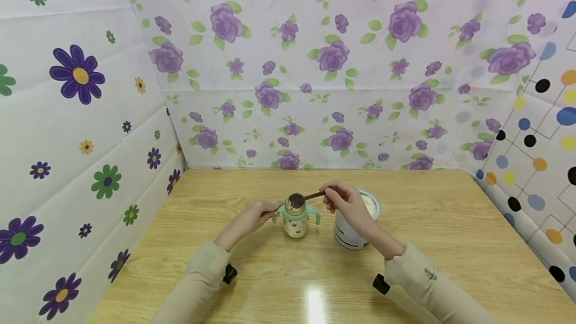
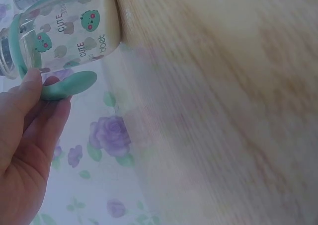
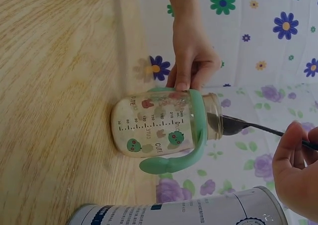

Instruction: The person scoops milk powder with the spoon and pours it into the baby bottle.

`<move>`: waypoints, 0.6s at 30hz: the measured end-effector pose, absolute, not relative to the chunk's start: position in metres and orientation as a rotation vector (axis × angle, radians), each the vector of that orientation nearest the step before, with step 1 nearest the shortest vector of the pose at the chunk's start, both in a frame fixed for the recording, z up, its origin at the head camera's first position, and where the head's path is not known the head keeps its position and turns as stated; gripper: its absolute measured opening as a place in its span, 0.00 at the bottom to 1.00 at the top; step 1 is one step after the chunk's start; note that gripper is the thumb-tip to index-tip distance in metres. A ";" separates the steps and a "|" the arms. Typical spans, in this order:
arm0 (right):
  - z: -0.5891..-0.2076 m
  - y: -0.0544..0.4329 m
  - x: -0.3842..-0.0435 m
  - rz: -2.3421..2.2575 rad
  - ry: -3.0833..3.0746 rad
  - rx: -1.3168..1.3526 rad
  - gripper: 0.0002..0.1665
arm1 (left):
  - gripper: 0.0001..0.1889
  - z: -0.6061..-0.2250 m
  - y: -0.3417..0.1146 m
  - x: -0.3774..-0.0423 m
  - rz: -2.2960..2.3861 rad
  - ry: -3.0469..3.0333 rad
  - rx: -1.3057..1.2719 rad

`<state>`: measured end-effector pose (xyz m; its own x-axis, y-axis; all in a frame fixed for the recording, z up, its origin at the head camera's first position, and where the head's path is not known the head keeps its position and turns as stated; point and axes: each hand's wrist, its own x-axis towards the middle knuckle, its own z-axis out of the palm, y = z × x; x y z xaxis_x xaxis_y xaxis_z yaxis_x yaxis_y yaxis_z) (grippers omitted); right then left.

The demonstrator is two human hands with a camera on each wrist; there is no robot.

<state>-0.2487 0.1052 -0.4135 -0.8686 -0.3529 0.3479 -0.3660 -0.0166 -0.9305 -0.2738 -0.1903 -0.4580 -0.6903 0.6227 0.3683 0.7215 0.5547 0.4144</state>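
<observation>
A clear baby bottle (image 1: 295, 228) with mint-green handles and printed cartoon figures stands upright and uncapped on the table. Its left handle (image 2: 69, 86) is pinched between the thumb and fingers of my left hand (image 1: 255, 215). My right hand (image 1: 351, 210) grips the thin handle of a dark brown spoon (image 3: 256, 127). The spoon's bowl (image 1: 296, 200) is at the bottle's mouth, its tip dipping inside. Pale, cream-coloured contents show low in the bottle. Just under my right hand stands an open white tin (image 1: 348, 234) holding pale powder (image 1: 369, 205), partly hidden by the hand and forearm.
The wooden table (image 1: 418, 234) extends to both sides of the bottle and tin. Behind it hangs a purple-flowered cloth (image 1: 279, 64), with patterned cloths on the left and right. Dark wrist cameras (image 1: 381, 284) hang below both sleeves.
</observation>
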 end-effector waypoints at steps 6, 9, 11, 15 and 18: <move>-0.413 0.105 -0.249 2.147 -2.149 0.766 0.22 | 0.13 -0.459 -0.189 -0.273 -0.816 -2.619 -1.139; -0.413 0.105 -0.249 2.181 -2.132 0.726 0.23 | 0.14 -0.459 -0.189 -0.273 -0.834 -2.636 -1.130; -0.413 0.105 -0.250 2.183 -2.130 0.701 0.23 | 0.12 -0.459 -0.189 -0.273 -0.852 -2.644 -1.126; -0.413 0.106 -0.251 2.199 -2.113 0.666 0.23 | 0.13 -0.458 -0.189 -0.273 -0.862 -2.645 -1.130; -0.414 0.107 -0.251 2.215 -2.094 0.657 0.23 | 0.15 -0.458 -0.189 -0.273 -0.851 -2.627 -1.139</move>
<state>-0.2508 0.1068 -0.4135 -0.9110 -0.2660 0.3153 -0.2998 -0.0980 -0.9489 -0.2730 -0.1891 -0.4575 -0.6991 0.6230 0.3509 0.7104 0.5497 0.4396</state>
